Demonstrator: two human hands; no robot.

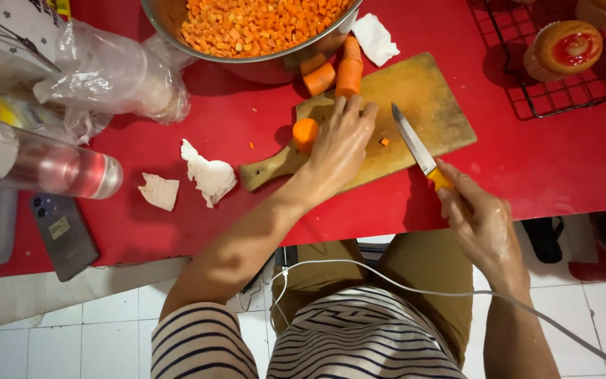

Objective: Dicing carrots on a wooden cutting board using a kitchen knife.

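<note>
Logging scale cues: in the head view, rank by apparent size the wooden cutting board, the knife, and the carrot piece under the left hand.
1. wooden cutting board
2. knife
3. carrot piece, partly hidden by the left hand

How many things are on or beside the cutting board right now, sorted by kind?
Whole carrot pieces: 4 (one under the left hand, three at the board's top edge)
Knives: 1, knife in the right hand
Cutting boards: 1
Bowls of diced carrot: 1
Total: 7
</note>
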